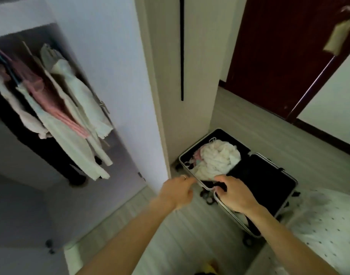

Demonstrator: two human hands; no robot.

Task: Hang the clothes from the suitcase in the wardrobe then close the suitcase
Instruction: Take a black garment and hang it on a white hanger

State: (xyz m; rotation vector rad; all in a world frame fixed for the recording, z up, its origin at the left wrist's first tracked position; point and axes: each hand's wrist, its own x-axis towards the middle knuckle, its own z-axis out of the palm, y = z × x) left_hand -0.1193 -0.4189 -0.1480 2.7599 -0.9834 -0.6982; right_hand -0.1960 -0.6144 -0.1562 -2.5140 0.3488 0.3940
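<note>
An open suitcase [273, 161] with a silver rim and black lining lies flat on the floor. Its far half holds a pile of white and pink clothes [219, 157] with hanger hooks showing; the near half looks bare and dark. At the left, the wardrobe [118, 80] stands open, and several white and pink garments [57, 116] hang inside it. My left hand [176, 192] hovers by the suitcase's near-left rim, fingers loosely curled and holding nothing. My right hand [235, 195] is over the near corner of the rim with curled fingers; what they grip is hidden.
A bed with a dotted white sheet [324, 225] sits close on the right of the suitcase. A dark red door [279, 46] stands behind it. A beige wall panel [199, 86] rises just behind the suitcase. Pale floor [180, 235] lies under my arms.
</note>
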